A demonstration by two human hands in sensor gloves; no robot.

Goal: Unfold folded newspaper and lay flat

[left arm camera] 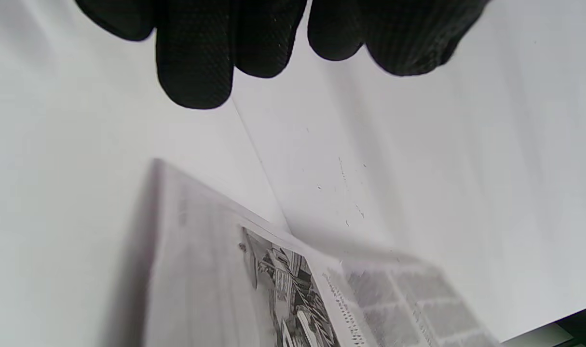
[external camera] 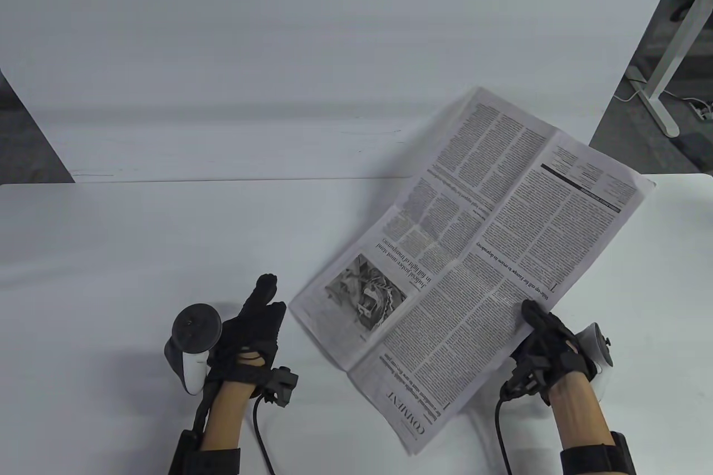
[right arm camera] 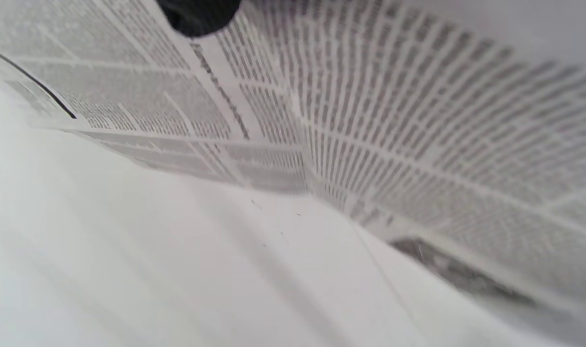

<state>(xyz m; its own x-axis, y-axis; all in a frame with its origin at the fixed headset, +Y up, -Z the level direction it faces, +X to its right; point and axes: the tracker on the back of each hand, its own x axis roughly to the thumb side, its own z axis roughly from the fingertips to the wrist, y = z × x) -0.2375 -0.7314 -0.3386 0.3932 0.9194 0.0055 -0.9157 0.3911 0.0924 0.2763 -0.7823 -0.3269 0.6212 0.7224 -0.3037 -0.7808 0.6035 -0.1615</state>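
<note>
The newspaper [external camera: 473,252] is opened out to a full page with fold creases across it. It slants from near the front of the table up to the far right and seems lifted off the table. My right hand [external camera: 530,314] pinches its right edge, thumb on top of the print and fingers underneath; in the right wrist view only a fingertip [right arm camera: 198,17] shows on the blurred paper [right arm camera: 370,120]. My left hand [external camera: 270,294] hovers just left of the page's left corner with relaxed fingers, holding nothing. In the left wrist view its fingertips [left arm camera: 196,72] hang above the paper [left arm camera: 283,289].
The white table [external camera: 111,252] extends left of the paper. A second white table [external camera: 278,52] butts against its far edge. A white desk leg [external camera: 663,79] and cables stand on the grey floor at the far right.
</note>
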